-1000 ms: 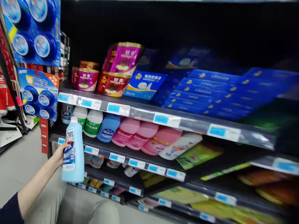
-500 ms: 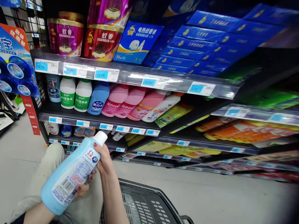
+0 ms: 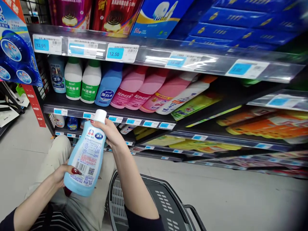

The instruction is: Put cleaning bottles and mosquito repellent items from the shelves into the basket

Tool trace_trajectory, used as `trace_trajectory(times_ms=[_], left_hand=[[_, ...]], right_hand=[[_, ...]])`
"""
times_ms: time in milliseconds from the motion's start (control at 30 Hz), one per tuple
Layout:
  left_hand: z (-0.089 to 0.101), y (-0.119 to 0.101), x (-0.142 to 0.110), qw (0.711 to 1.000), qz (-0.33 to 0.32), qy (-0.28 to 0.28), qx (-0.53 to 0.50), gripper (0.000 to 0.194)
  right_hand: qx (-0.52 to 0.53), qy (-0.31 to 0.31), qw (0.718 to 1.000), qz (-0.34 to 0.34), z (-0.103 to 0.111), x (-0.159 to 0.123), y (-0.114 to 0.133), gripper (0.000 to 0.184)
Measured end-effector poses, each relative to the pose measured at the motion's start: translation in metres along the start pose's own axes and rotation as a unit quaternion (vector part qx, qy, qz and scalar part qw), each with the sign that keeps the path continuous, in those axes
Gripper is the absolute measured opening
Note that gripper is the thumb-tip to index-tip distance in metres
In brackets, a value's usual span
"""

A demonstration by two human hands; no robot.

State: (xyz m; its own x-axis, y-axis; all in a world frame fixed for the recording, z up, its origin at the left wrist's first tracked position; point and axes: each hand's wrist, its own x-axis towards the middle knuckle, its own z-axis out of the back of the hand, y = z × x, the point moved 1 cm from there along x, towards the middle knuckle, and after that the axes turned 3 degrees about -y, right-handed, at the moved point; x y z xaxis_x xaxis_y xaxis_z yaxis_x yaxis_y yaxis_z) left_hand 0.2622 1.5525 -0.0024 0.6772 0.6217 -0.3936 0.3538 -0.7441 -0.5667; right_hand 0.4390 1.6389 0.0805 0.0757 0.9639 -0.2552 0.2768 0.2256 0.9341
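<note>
I hold a light blue bottle [image 3: 86,157] with a white cap in both hands, tilted with the cap up and its back label and barcode facing me. My left hand [image 3: 61,175] is wrapped round the bottle's base. My right hand [image 3: 109,131] grips its neck just under the cap. Below my right forearm sits a dark plastic shopping basket [image 3: 156,205] on the floor.
Store shelves [image 3: 154,59] with blue price tags stand ahead, holding green-labelled white bottles [image 3: 81,80], pink bottles [image 3: 144,93] and blue boxes [image 3: 228,29]. Hanging blue packs [image 3: 15,54] are at the left. My bent knee [image 3: 60,154] is by the lowest shelves, on a grey floor.
I brought the bottle from the shelf's left end down in front of me, my right hand took its neck, and it now stands more upright. The view moved closer to the shelves.
</note>
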Motion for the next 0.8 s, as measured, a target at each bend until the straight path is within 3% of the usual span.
trace_trajectory(times_ms=[300,533,800], left_hand=[[-0.005,-0.006,-0.003,1.0,0.005,-0.02,-0.013,0.074],[-0.025,-0.013,-0.003,0.989,0.061,-0.073,-0.11,0.055],[-0.024,-0.014,0.002,0.98,0.089,-0.101,-0.149,0.058]], right_hand=[[0.038,0.001,0.999,-0.014,0.006,-0.006,0.003,0.034],[0.099,-0.031,0.989,-0.106,0.017,0.02,-0.022,0.011],[0.105,-0.053,0.982,-0.147,0.022,0.035,-0.04,0.013]])
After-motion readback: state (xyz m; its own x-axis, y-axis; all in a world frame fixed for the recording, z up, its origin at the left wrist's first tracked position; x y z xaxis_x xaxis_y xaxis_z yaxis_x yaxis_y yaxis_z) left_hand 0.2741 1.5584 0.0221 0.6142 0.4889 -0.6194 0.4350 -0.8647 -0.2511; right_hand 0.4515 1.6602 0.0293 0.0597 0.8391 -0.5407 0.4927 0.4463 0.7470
